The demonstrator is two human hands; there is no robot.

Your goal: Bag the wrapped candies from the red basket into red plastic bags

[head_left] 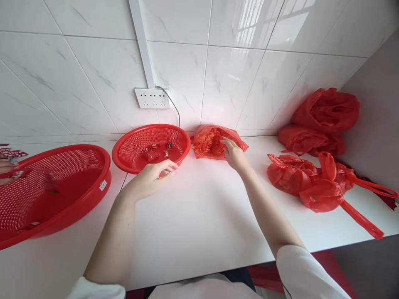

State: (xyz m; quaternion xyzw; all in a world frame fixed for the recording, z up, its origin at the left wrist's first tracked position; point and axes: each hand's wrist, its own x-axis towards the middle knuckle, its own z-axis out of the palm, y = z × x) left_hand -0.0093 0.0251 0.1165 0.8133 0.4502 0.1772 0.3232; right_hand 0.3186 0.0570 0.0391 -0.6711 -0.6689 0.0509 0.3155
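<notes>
My left hand [153, 177] hovers at the near rim of a round red perforated plastic basket [126, 153], its fingers stretched out and nothing seen in them. Several small wrapped sweets [151, 155] lie in that basket. To the right, my right hand [234, 153] reaches over a crumpled heap of thin red plastic bags [202, 145] against the wall. Its fingers are apart, with the tips at the bags; whether they touch the plastic I cannot tell.
A larger red basket [93, 195] stands at the left, with another person's hand [8, 172] holding wrapped sweets over it. Knotted filled red bags [322, 193] lie on the white table [193, 232] at the right. Behind them are stacked red bag bundles [326, 110]. A socket strip [152, 98] is on the wall.
</notes>
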